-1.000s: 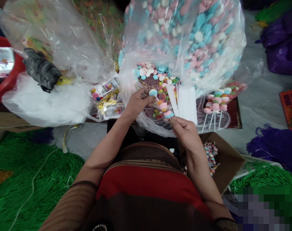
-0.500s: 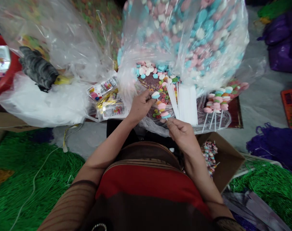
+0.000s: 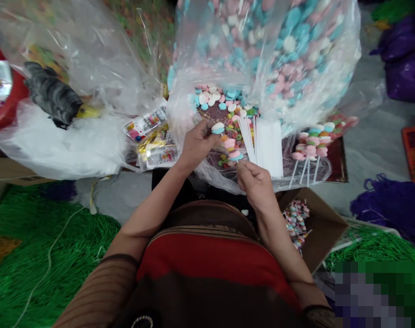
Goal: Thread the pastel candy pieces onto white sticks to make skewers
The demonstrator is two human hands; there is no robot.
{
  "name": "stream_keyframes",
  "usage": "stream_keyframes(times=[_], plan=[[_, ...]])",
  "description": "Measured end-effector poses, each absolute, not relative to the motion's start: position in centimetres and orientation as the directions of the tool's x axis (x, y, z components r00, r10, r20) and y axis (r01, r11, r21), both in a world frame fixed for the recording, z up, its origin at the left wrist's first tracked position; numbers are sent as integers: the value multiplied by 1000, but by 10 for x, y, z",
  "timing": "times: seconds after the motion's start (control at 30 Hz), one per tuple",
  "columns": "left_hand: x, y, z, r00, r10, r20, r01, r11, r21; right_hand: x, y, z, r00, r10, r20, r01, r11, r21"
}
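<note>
My right hand (image 3: 253, 182) pinches the lower end of a candy skewer (image 3: 230, 144), a short stick threaded with pink, orange and blue-and-white sweets. At its upper end, a white and blue candy (image 3: 217, 128) sits at the fingertips of my left hand (image 3: 199, 145), which is closed. Whether the stick passes through this candy cannot be made out. Right under the skewer lie loose ring-shaped candies (image 3: 232, 127). A stack of white sticks (image 3: 268, 148) lies just beyond my right hand.
A large clear bag of pastel candies (image 3: 296, 45) stands behind the work surface. Finished candy skewers (image 3: 310, 146) lie at the right. Below them is a cardboard box (image 3: 325, 232) holding wrapped sweets. Printed packets (image 3: 156, 148) and a grey glove (image 3: 52, 93) lie left.
Both hands and the skewer have shifted slightly up in the view. The white and blue candy at my left fingertips stands a little further from the sweets below it.
</note>
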State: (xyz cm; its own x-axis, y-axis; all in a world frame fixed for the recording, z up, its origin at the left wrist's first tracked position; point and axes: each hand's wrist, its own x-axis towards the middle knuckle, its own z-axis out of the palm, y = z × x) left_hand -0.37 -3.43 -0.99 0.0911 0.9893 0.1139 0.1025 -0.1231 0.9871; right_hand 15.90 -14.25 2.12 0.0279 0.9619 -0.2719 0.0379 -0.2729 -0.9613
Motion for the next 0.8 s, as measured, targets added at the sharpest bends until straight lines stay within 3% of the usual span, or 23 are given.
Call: stream_keyframes(times=[0.17,0.3,0.43,0.63,0.8], plan=[[-10,-35,0,110,968,227,225,-247,943,160,-143,20,11,965,-263,14,-264,-965],[-11,-39,12,174,956,235,433,-288,854,157,-146,21,34,961,-273,-22,-272,-962],[-9,-46,15,243,930,275,514,-364,777,152,-148,22,62,971,-232,18,-234,-972],[-8,-55,10,360,892,274,429,-418,801,147,-147,20,-1,978,-210,99,-209,-973],[-4,-60,15,178,971,161,160,-190,969,152,-141,19,67,974,-215,37,-217,-975]])
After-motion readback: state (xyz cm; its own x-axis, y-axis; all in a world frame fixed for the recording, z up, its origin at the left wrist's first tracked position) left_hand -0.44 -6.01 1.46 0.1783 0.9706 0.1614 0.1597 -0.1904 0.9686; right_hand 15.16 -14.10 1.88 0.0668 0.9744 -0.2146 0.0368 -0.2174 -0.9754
